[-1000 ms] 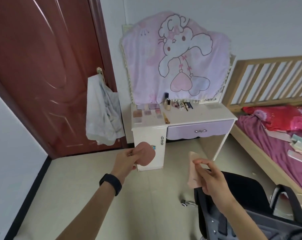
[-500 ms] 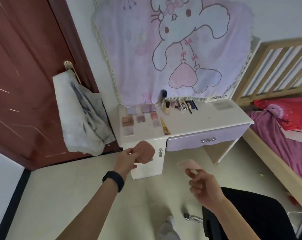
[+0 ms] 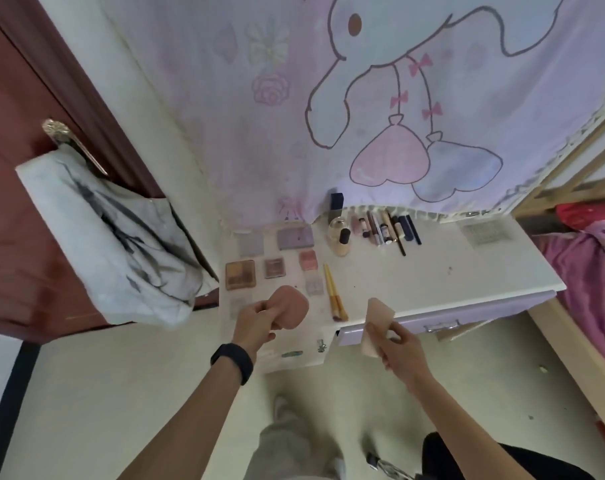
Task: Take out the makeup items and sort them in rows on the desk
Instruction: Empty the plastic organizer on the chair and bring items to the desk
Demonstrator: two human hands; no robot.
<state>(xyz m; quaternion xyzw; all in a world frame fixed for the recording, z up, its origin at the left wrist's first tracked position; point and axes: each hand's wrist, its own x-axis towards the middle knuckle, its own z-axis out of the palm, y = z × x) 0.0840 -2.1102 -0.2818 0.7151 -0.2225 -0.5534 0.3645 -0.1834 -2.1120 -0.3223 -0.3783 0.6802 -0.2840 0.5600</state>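
My left hand (image 3: 254,325) grips a round brown powder puff (image 3: 291,308) over the front left of the white desk (image 3: 467,271). My right hand (image 3: 396,348) pinches a pale beige makeup sponge (image 3: 377,318) at the desk's front edge, above the lilac drawer (image 3: 474,315). On the desk lie several eyeshadow palettes (image 3: 240,274) at the left, a yellow-handled brush (image 3: 334,289), a foundation bottle (image 3: 340,237) and a row of pens and tubes (image 3: 384,228) at the back.
A pink cartoon cloth (image 3: 380,105) hangs behind the desk. A grey-white cloth (image 3: 110,244) hangs from the handle of the red door (image 3: 13,161) at the left. A bed with pink bedding (image 3: 595,271) stands at the right. A black bag (image 3: 495,462) lies on the floor.
The view has moved much closer to the desk. Both hands, with the puff and the sponge, have come forward and now reach over the desk's front edge.
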